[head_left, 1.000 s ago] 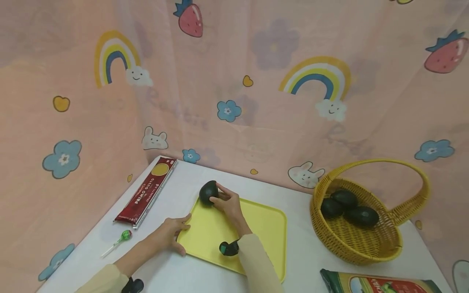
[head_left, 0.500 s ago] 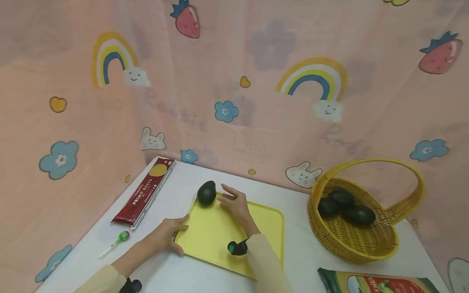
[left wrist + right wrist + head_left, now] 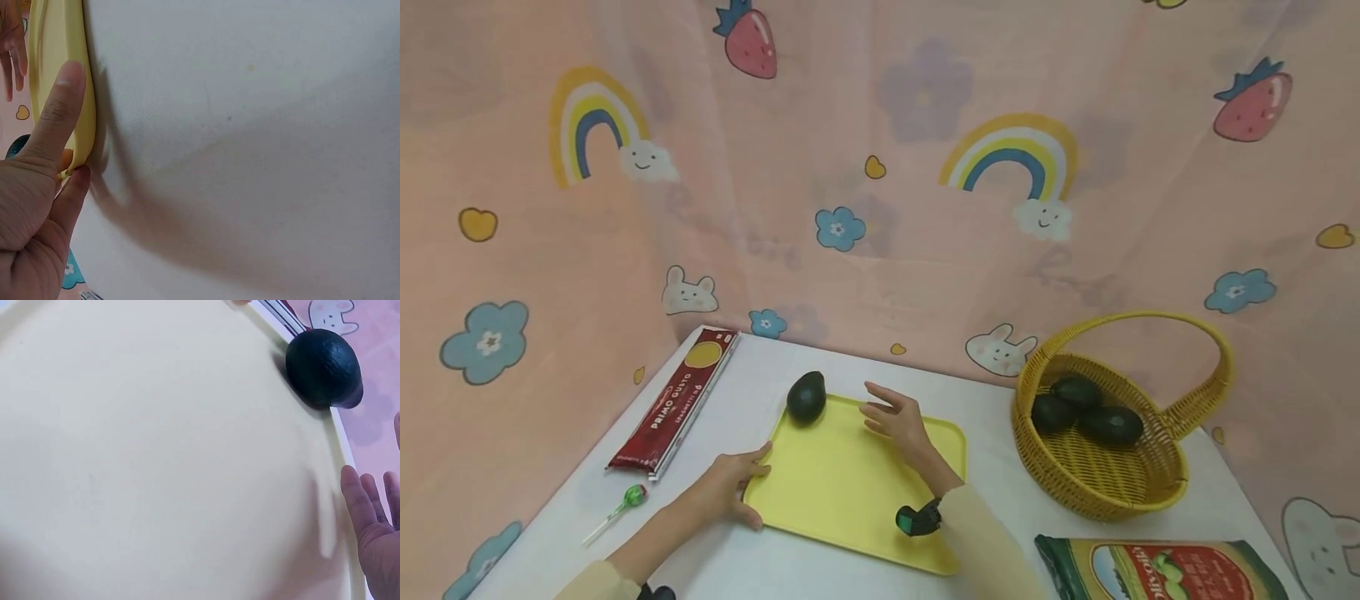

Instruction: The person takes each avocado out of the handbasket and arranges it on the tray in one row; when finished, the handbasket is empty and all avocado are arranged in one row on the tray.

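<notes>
A dark green avocado sits at the far left corner of a yellow tray, up against its rim in the right wrist view. My left hand holds the tray by its near left side, thumb and fingers on the edge. Over the tray's far part, to the right of the avocado and apart from it, my right hand hovers with its fingers loosely extended and nothing in them. Several dark avocados lie in a yellow wicker basket on the right.
A red spaghetti packet lies left of the tray, with a green lollipop near its lower end. At the front right rests a green and red food bag. A patterned pink curtain stands behind the white table.
My right hand has let go of the avocado and moved right, away from it. The avocado stays in the tray's corner. My left hand keeps its place; the head view has turned slightly right.
</notes>
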Action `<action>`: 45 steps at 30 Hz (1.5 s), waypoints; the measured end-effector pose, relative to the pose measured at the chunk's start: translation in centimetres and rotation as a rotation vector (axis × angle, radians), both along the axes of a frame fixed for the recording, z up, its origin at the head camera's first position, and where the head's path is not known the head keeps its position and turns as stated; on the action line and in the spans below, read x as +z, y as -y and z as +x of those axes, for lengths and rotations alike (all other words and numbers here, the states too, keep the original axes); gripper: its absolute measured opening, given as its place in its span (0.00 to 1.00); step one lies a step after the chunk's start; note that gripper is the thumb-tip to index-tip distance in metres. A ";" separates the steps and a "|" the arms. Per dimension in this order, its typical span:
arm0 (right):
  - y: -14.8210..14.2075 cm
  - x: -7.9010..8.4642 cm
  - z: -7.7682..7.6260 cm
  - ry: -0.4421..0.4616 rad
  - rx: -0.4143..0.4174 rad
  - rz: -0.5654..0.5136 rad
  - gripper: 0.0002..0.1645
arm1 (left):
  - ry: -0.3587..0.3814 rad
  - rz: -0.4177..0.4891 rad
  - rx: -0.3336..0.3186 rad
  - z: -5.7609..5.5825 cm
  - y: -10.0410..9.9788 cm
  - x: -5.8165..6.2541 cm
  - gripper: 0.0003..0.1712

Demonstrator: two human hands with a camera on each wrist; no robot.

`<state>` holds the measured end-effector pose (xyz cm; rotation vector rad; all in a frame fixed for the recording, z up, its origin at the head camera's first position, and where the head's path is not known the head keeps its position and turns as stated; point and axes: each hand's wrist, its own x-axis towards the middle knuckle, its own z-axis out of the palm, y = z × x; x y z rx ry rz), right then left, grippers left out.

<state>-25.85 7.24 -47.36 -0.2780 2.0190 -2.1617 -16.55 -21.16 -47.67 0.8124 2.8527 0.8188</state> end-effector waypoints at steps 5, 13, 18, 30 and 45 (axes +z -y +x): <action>-1.6 0.7 1.0 0.016 -0.025 0.019 0.28 | -0.007 0.010 -0.007 0.0 0.1 0.1 0.45; -4.6 2.1 2.6 0.016 -0.075 0.069 0.28 | 0.016 0.024 0.003 0.0 0.1 0.2 0.45; -7.0 2.5 3.4 0.043 -0.107 0.116 0.29 | 0.015 0.027 0.002 0.0 0.0 0.2 0.45; -12.3 3.2 6.4 0.108 -0.163 0.163 0.32 | -0.008 0.018 -0.012 0.1 0.2 0.3 0.45; -18.2 6.4 9.6 0.069 -0.242 0.140 0.32 | -0.029 0.037 -0.019 0.2 0.2 0.3 0.45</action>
